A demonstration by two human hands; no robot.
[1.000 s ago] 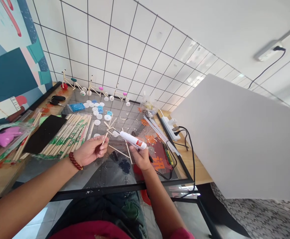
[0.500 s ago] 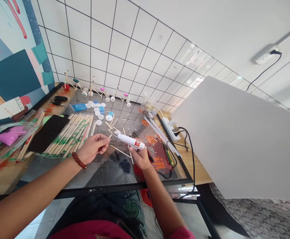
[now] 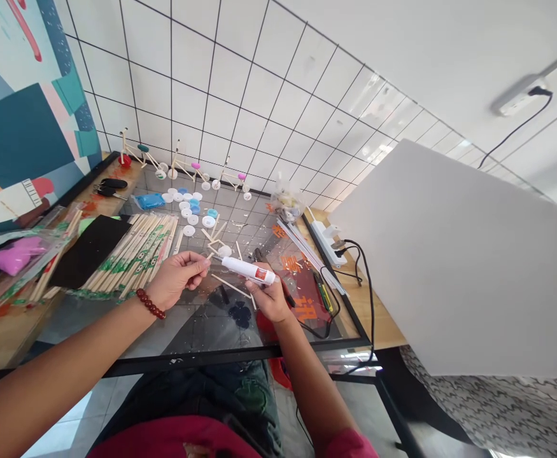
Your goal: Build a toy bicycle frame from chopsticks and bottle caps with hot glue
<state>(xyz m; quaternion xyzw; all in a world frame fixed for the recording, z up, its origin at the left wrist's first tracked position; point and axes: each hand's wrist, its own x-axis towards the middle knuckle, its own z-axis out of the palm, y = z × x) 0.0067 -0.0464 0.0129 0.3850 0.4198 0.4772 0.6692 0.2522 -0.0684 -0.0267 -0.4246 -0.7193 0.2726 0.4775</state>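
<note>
A white glue gun with a red label lies across the fingers of the right hand, which is clamped around its rear end; its tip points left toward the left hand. The left hand pinches a short wooden stick between thumb and fingertips, just beside the gun's tip, above the glass tabletop. A string of dark red beads circles the left wrist.

Under and behind the hands, loose sticks and a white disc lie on the glass. To the left sits a bundle of chopsticks in green-printed wrappers, touching a black sheet, and further left a clear bag with pink material. Farther back are white and blue round caps, a blue packet and three small stick-built bicycles against the tiled wall. On the right, a white power strip with a black cable rests at the table's edge, near a large white board.
</note>
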